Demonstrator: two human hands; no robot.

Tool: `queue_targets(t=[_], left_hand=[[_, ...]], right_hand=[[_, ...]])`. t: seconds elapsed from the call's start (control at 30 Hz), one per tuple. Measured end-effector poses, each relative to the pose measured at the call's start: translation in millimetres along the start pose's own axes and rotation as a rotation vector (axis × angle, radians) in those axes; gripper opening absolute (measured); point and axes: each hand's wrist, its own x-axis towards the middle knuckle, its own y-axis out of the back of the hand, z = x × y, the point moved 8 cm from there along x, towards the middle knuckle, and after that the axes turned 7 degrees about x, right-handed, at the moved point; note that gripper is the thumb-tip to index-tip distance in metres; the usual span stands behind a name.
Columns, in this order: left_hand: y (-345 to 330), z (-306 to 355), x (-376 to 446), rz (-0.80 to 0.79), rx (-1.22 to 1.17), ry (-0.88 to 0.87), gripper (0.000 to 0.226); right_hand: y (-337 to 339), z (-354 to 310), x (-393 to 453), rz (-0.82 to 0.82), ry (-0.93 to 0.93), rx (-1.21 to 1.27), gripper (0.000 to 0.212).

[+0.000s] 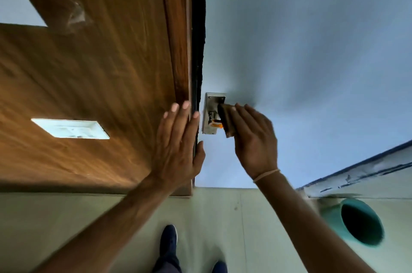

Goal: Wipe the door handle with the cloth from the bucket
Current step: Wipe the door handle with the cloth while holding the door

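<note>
Scene: a person stands at a pale blue door (301, 49), with a wooden panel (89, 60) to its left and a dark gap between the two.
Door handle: the door handle (213, 114) sits at the door's left edge, a metal backplate (209, 103) with a lever partly hidden by the cloth; something orange shows just beside the lever, too small to identify.
Cloth: the cloth (227, 121), brown and folded into a pad, is pressed against the handle from the right.
Right hand: the right hand (254, 136) is closed on the cloth, fingers laid over its outer face, holding it onto the lever; a thin band circles the wrist.
Left hand: the left hand (178, 143) is flat and open, holding nothing, with its palm on the right edge of the wooden panel and its fingertips near the gap.
Bucket: a teal bucket (356, 223) stands on the floor at near right, well apart from the handle.
How the cloth handles: probably light and soft, so it should wrap round the lever; if damp from the bucket it may slip or drip.
How the handle handles: rigid metal and likely smooth, and the lever may swing down under pressure.
Where to hold: best to keep the pad bunched in the palm and cup the lever along its length, not pinch a corner.
Step in hand: wiping looks under way.
</note>
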Motion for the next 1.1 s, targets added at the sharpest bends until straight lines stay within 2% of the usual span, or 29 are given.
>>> queue_targets(t=[0.13,0.33,0.4,0.5,0.57,0.7,0.77,0.87,0.93,1.1], left_hand=[[-9,-10,5,0.015,0.109,0.145,0.102],[-28,-16,7,-0.011,0.246,0.136,0.099],[-30,-18,6,0.001,0.257,0.122,0.097],[-34,-21,5,0.022,0.27,0.1,0.097],[-35,-22,5,0.037,0.282,0.094,0.097],[-39,-25,5,0.039,0.28,0.085,0.099],[-39,-26,6,0.048,0.277,0.076,0.1],[-40,-26,5,0.067,0.267,0.068,0.1],[-39,-24,5,0.075,0.266,0.066,0.101],[-44,-23,6,0.07,0.264,0.074,0.102]], right_hand=[[-35,-10,-13,-0.127,0.04,-0.041,0.052],[-46,-17,-8,-0.235,0.004,-0.155,0.061],[-44,-9,-13,-0.216,0.008,-0.169,0.059],[-28,16,-21,-0.13,-0.111,-0.197,0.057],[-26,8,-20,-0.083,-0.164,-0.199,0.056],[-48,-37,-16,-0.156,-0.067,-0.166,0.058],[-41,-22,-18,-0.136,-0.092,-0.17,0.057],[-21,22,-31,-0.084,-0.249,-0.207,0.058],[-20,22,-30,-0.062,-0.285,-0.231,0.056],[-43,-23,-17,-0.118,-0.141,-0.236,0.057]])
